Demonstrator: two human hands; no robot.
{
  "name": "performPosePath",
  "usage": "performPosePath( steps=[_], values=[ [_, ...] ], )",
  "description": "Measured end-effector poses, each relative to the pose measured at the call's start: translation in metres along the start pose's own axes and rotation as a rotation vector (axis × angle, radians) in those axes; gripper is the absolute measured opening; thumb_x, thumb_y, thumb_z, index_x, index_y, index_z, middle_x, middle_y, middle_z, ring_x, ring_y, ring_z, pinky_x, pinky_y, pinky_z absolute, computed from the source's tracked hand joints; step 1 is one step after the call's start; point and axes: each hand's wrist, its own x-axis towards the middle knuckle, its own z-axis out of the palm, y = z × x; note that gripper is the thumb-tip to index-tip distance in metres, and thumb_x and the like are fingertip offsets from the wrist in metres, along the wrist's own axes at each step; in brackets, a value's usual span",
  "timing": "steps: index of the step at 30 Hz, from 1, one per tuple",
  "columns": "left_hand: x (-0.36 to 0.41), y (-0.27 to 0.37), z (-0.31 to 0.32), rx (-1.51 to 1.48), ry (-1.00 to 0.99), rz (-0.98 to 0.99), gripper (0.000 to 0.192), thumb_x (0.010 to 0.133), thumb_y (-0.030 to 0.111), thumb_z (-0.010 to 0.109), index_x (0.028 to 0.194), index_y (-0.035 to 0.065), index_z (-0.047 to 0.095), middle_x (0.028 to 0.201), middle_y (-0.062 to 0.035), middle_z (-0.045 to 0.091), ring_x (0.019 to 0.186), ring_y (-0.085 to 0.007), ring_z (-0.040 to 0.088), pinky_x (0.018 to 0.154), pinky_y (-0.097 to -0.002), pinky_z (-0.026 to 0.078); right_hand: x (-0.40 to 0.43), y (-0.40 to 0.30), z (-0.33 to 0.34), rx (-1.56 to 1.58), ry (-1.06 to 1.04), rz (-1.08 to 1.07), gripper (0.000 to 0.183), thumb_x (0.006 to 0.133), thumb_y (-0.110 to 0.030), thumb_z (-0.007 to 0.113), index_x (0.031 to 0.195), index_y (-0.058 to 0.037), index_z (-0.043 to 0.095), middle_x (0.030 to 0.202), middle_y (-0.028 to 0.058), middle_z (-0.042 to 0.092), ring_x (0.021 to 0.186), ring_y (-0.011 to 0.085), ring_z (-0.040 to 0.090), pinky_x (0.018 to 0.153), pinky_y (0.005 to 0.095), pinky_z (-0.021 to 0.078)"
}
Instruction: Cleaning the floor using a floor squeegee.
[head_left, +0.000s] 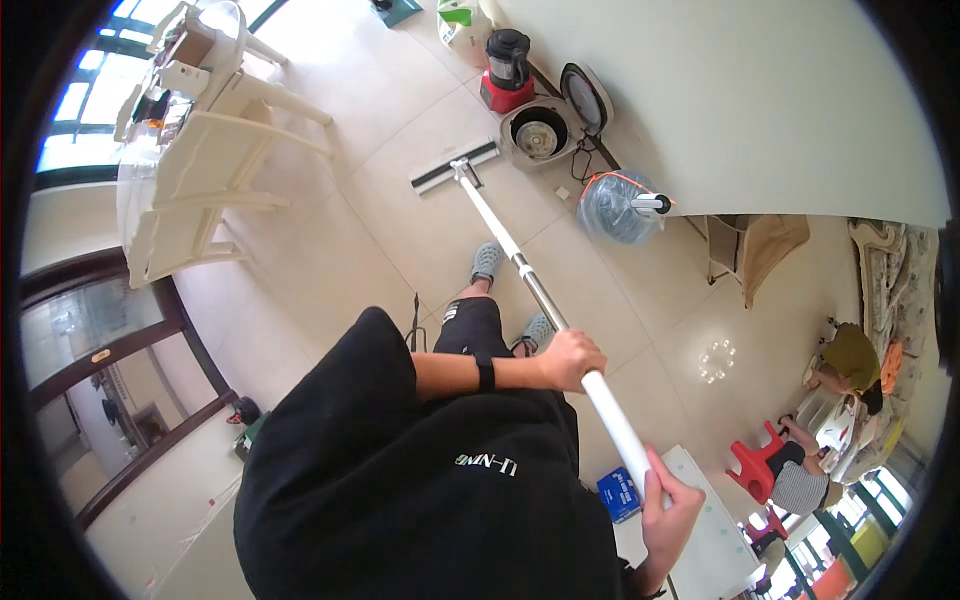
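Both my hands grip the long pole (559, 307) of a flat floor mop or squeegee. My left hand (574, 360) is closed around the pole's middle, on a black-banded wrist. Lower right in the picture, my right hand (673, 501) holds the white upper end, its thumb lying along the pole. The wide mop head (455, 166), white with a dark strip, rests on the beige tile floor (390, 217) ahead of my feet. One end of the head is close beside an open rice cooker (517, 154).
A blender (508, 71) and a bag-lined bin (615, 210) stand along the wall. White chairs (199, 199) flank a table at left. A blue box (619, 495) lies near a white tabletop (705, 525). People sit at far right, near a red stool (754, 461).
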Motion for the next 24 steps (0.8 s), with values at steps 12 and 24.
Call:
performPosePath(
  steps=[12,24],
  values=[
    [-0.009,-0.06,0.004,0.094,-0.048,-0.017,0.018,0.045,0.019,0.064,0.053,0.0143,0.048,0.051,-0.0024,0.047,0.051,-0.0238,0.051,0.045,-0.0357,0.038,0.042,0.028,0.038,-0.037,-0.086,-0.056,0.02,0.075,-0.009,0.057,0.091,0.0009,0.064,0.058,0.0203,0.055,0.045,0.0222,0.053,0.053,0.0302,0.0407],
    [-0.021,-0.014,0.035,-0.002,0.009,0.152,0.013,0.053,0.022,0.063,0.057,0.0157,0.052,0.05,-0.0003,0.046,0.048,-0.0194,0.051,0.043,-0.0324,0.037,-0.012,0.054,0.02,-0.031,0.117,-0.254,0.016,0.076,-0.005,0.056,0.085,0.0052,0.064,0.059,0.0204,0.057,0.052,0.0287,0.059,0.05,0.0315,0.0435]
  ],
)
